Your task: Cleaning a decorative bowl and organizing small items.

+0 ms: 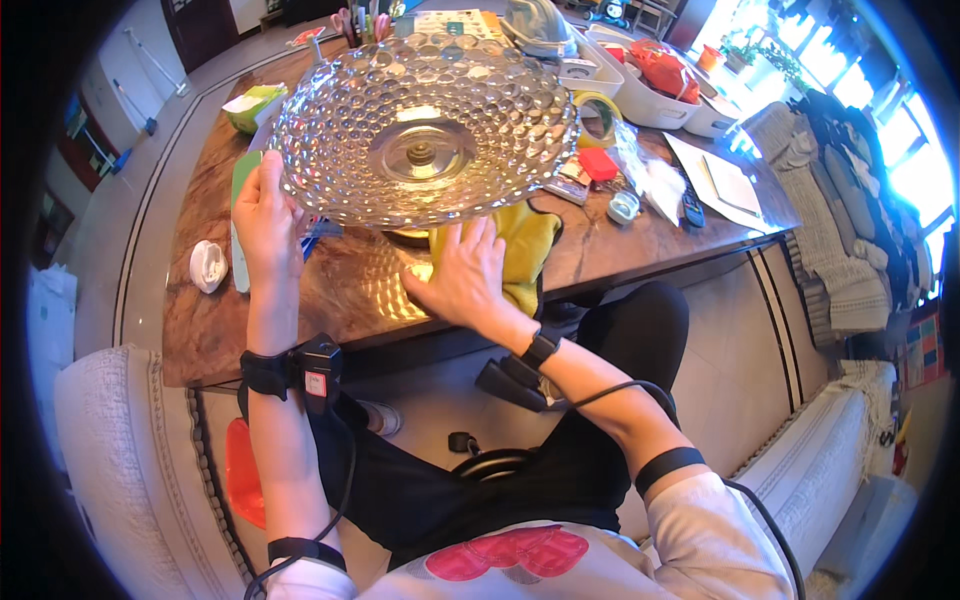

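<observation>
A large clear glass stand dish (425, 130) with a bubbled surface is held up over the brown marble table (340, 290). My left hand (265, 215) grips the dish's left rim. My right hand (463, 275) lies flat with fingers spread on a yellow cloth (525, 250) below the dish's front edge. The dish's foot and whatever is under it are mostly hidden.
A white earbud case (208, 265) and a green card (243, 175) lie left of the dish. Behind and right are a tape roll (600, 105), a red item (598, 165), white bins (650, 100), a remote (692, 205) and papers (730, 185). A sofa (840, 250) stands at right.
</observation>
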{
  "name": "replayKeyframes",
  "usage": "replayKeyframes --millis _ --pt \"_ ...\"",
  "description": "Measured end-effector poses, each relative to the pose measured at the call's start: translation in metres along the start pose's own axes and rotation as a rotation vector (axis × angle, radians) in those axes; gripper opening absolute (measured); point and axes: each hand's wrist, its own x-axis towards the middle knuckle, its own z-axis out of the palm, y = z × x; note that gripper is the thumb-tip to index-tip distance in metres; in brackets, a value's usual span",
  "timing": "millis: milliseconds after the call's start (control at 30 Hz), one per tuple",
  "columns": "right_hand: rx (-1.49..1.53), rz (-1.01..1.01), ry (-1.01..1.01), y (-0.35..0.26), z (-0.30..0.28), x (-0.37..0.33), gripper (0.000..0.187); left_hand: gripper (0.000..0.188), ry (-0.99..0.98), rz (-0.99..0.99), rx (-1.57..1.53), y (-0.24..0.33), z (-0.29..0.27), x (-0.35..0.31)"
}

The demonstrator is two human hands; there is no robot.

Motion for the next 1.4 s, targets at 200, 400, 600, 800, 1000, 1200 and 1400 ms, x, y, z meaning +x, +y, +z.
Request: replayKeyframes --millis 200,400,600,800,1000,1200,1400 --pt "0.048 -0.264 -0.131 0.027 -0.021 -0.037 0.056 0.018 0.023 0.024 0.007 -0.006 0.007 0.000" --pt "0.983 0.577 -0.517 0.083 -0.102 0.002 0.016 0.028 0.071 0.025 0.038 0.008 0.002 -0.006" --pt "1.535 0.570 -0.267 0.125 -0.207 0.085 0.022 0.035 0.135 0.067 0.136 0.007 0.011 -0.010" --pt "1.279 0.221 -0.402 0.011 -0.197 0.178 0.027 0.040 0.151 0.064 0.233 0.013 0.016 -0.015" --pt "0.786 -0.502 -1.114 -0.042 -0.062 0.186 0.059 0.040 0.136 0.134 0.239 0.007 0.016 -0.013" --pt "-0.027 -1.007 -0.609 -0.046 -0.036 0.200 0.067 0.039 0.133 0.013 0.173 0.023 0.015 -0.021" --pt "-0.466 -0.574 -0.479 0.007 -0.026 0.228 0.071 0.040 0.134 0.058 0.199 0.014 0.014 -0.016"
